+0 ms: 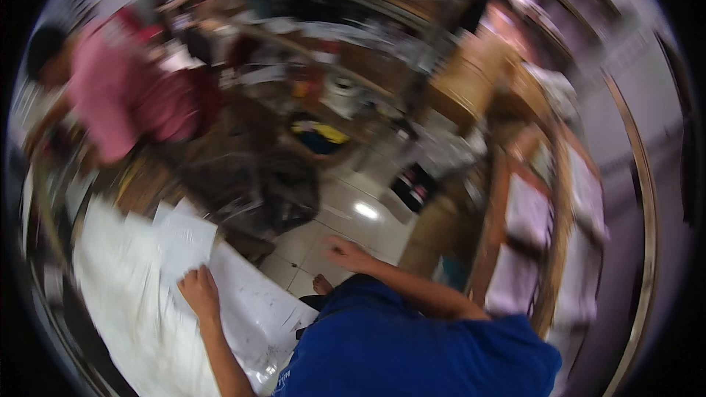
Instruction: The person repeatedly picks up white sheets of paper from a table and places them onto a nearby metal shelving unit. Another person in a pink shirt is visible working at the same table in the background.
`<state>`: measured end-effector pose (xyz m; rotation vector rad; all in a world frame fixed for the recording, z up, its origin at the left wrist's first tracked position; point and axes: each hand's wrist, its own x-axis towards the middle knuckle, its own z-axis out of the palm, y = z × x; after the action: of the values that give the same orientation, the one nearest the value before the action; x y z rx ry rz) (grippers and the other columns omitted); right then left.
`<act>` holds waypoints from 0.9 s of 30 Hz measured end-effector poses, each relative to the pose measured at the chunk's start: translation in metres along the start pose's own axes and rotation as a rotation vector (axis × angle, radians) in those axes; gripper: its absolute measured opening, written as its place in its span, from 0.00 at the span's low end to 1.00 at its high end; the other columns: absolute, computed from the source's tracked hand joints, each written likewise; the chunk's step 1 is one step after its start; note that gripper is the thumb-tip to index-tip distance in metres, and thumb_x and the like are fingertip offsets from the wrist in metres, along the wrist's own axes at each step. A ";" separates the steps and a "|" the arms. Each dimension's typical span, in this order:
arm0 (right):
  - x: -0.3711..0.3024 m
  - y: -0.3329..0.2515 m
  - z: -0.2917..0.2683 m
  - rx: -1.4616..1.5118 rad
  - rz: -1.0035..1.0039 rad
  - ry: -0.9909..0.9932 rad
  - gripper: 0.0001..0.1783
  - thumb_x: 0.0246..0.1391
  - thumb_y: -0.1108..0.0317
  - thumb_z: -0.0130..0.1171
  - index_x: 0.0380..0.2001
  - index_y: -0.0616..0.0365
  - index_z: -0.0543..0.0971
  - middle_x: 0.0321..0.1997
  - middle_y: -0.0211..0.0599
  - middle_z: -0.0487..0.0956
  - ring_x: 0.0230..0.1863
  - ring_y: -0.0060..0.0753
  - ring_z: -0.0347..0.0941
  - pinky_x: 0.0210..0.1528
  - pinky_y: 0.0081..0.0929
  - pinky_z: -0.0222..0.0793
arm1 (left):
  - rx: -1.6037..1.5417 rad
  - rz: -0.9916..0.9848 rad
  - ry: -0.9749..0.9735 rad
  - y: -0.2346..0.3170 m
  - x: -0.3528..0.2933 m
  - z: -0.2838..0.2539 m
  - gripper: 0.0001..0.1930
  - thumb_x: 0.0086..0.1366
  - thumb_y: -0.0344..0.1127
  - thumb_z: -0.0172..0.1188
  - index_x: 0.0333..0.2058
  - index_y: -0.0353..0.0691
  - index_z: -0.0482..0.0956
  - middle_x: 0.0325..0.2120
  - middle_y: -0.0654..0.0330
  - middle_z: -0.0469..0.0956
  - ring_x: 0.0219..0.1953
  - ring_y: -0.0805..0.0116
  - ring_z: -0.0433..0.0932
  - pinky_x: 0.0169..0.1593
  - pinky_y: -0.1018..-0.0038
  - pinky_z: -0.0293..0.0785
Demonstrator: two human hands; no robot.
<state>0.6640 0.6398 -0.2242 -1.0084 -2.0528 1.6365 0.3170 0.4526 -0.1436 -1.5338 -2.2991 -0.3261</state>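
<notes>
Location: the small white sheet (pixel 185 237) lies near the far right corner of the white table (pixel 276 316). It overlaps the right side of a broad spread of white sheets (pixel 121 298) that extends along the left side of the table. The exact number of layers cannot be told, because the left part of the view is blurred.

Hand state: the left hand (pixel 198 290) is at the near edge of the small sheet, fingers curled inward. Whether the fingers pinch the sheet or merely rest on it cannot be told. The right hand (pixel 348 254) is clear of the table's right edge, above the tiled floor (pixel 294 239); its fingers appear partly bent and nothing is visible in it. Blur prevents a firm reading of its closure.

Handling: judged by appearance, a single sheet is light, thin and flexible. It probably bends under its own weight if lifted by one corner, and creases if squeezed. The surface looks smooth, so adjacent sheets may slide or cling together; the broad spread, taken as one, should be heavier and prone to fanning out.

Grip points: take a single sheet by two opposite edges, thumb above and fingers below. The free corner nearest the table's far right corner offers the clearest access.
</notes>
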 end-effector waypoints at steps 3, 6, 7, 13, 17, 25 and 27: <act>0.013 -0.099 0.005 0.117 -0.090 -0.231 0.30 0.60 0.59 0.55 0.63 0.52 0.62 0.36 0.40 0.76 0.35 0.27 0.72 0.37 0.27 0.70 | -0.172 0.120 -0.080 0.090 0.010 0.006 0.03 0.58 0.30 0.59 0.30 0.40 0.78 0.21 0.57 0.71 0.25 0.57 0.71 0.32 0.61 0.62; 0.016 -0.109 0.003 -0.102 -0.209 -0.109 0.25 0.60 0.57 0.54 0.57 0.57 0.68 0.39 0.46 0.77 0.37 0.43 0.75 0.41 0.35 0.70 | -0.409 0.279 -0.133 0.168 0.019 0.014 0.03 0.55 0.29 0.60 0.30 0.40 0.78 0.20 0.58 0.71 0.24 0.57 0.71 0.30 0.63 0.61; 0.016 -0.093 0.004 -0.186 -0.245 -0.014 0.21 0.60 0.58 0.54 0.52 0.58 0.72 0.39 0.47 0.78 0.37 0.47 0.75 0.41 0.37 0.70 | -0.440 0.309 -0.122 0.189 0.022 0.015 0.04 0.55 0.27 0.59 0.31 0.39 0.77 0.20 0.58 0.70 0.25 0.58 0.71 0.30 0.63 0.61; -0.009 -0.044 -0.069 -0.101 0.051 0.217 0.11 0.53 0.67 0.50 0.36 0.59 0.77 0.32 0.48 0.79 0.37 0.52 0.75 0.40 0.44 0.69 | -0.737 0.399 -0.309 0.263 0.038 -0.011 0.15 0.55 0.31 0.62 0.42 0.34 0.78 0.28 0.56 0.74 0.31 0.58 0.73 0.38 0.64 0.64; -0.037 -0.009 -0.176 -0.013 0.264 0.395 0.14 0.49 0.76 0.47 0.41 0.56 0.74 0.28 0.42 0.75 0.30 0.33 0.73 0.36 0.32 0.69 | -0.734 0.430 -0.442 0.277 0.033 -0.006 0.16 0.55 0.32 0.63 0.43 0.34 0.78 0.32 0.54 0.75 0.36 0.57 0.73 0.40 0.65 0.64; -0.182 0.123 -0.423 0.026 0.371 1.092 0.12 0.55 0.66 0.60 0.42 0.56 0.76 0.26 0.19 0.70 0.26 0.12 0.64 0.26 0.15 0.62 | -0.640 0.282 -0.778 0.300 -0.015 0.027 0.12 0.56 0.29 0.61 0.40 0.33 0.78 0.28 0.55 0.75 0.25 0.61 0.73 0.36 0.63 0.65; -0.231 0.146 -0.474 0.029 0.419 1.321 0.12 0.54 0.69 0.60 0.42 0.59 0.75 0.27 0.24 0.74 0.25 0.13 0.66 0.25 0.15 0.64 | -0.649 0.237 -0.875 0.314 -0.025 0.031 0.12 0.56 0.28 0.60 0.40 0.33 0.78 0.27 0.55 0.75 0.25 0.60 0.73 0.36 0.63 0.65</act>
<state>1.1763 0.8291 -0.1860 -1.8684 -0.9311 0.6587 0.6105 0.5643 -0.1841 -2.6688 -2.7225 -0.4210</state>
